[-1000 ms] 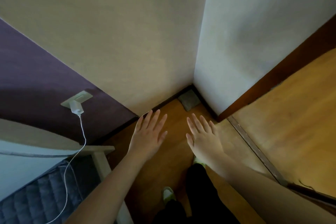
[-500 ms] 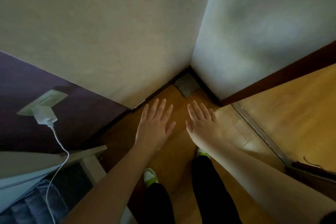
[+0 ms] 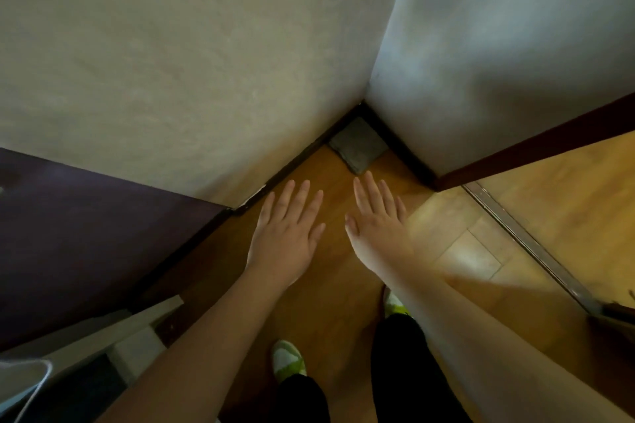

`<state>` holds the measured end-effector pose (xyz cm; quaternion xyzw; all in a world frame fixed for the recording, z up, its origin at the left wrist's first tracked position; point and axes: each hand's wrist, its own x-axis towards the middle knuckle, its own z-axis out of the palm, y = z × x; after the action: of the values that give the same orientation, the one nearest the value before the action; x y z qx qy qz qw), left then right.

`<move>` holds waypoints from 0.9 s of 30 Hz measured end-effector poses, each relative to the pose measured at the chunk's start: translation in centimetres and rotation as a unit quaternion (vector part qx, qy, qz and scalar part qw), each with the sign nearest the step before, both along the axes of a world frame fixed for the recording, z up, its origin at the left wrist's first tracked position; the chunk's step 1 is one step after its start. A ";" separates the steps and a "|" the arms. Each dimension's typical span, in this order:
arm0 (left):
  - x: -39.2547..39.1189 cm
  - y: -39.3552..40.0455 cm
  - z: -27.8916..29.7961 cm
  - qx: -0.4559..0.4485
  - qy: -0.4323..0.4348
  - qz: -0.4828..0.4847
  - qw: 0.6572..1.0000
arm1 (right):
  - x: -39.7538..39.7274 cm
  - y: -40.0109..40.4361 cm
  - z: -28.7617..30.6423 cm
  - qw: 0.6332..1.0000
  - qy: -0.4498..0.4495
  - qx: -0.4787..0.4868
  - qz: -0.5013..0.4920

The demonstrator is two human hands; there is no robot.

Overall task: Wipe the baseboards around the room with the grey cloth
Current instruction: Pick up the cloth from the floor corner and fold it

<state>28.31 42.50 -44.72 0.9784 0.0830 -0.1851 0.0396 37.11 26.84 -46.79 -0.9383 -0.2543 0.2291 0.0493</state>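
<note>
One grey cloth [image 3: 357,144] lies on the wooden floor [image 3: 330,182], tucked into the corner where two dark baseboards [image 3: 295,160] meet. Two hands reach toward it over bare floor: the left hand [image 3: 287,233] and right hand [image 3: 378,227], both flat, fingers straight, holding nothing. The right fingertips [image 3: 368,178] are just short of the cloth's near edge.

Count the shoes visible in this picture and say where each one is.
2. One shoe is on the wooden floor below the left hand; the other shoe peeks out beneath the right forearm, mostly hidden.
</note>
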 end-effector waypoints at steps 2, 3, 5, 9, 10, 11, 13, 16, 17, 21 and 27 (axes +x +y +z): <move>1.5 -0.1 -3.0 -0.009 0.008 0.005 1.000 | 1.2 0.0 -3.2 1.000 0.001 -0.004 0.002; 2.3 -0.2 -4.7 -0.013 0.008 0.011 1.000 | 1.7 -0.1 -5.0 1.000 0.002 -0.004 0.003; 3.8 -0.3 -8.3 -0.019 0.008 0.025 0.999 | 2.6 -0.3 -9.0 1.000 -0.006 -0.009 0.008; 5.8 -0.3 -15.4 -0.024 0.014 0.029 0.999 | 4.2 -0.9 -17.0 0.999 -0.029 -0.026 0.011; 6.2 -0.2 -17.1 -0.029 0.014 0.028 0.999 | 4.7 -0.9 -19.0 0.999 -0.034 -0.031 0.013; 6.6 -0.1 -18.9 -0.034 0.015 0.030 0.999 | 5.3 -1.0 -21.0 0.999 -0.037 -0.036 0.018; 7.0 0.0 -22.3 -0.044 0.017 0.045 0.998 | 7.0 -1.0 -24.9 0.998 -0.039 -0.045 0.033; 7.2 0.4 -27.0 -0.049 0.026 0.065 0.996 | 9.6 -0.9 -30.4 0.997 -0.027 -0.061 0.027; 7.2 0.6 -28.4 -0.044 0.027 0.060 0.997 | 10.2 -0.7 -32.0 0.997 -0.024 -0.064 0.024; 8.1 1.4 -33.0 -0.024 0.024 0.038 0.999 | 11.7 0.5 -37.1 0.996 -0.018 -0.071 0.053; 9.1 2.4 -38.2 -0.047 0.034 -0.008 0.998 | 14.8 2.4 -41.6 0.991 -0.001 -0.109 0.080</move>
<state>37.37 44.90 -82.89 0.9691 0.0675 -0.2228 0.0813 51.94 29.21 -88.35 -0.9149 -0.3027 0.2574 -0.0717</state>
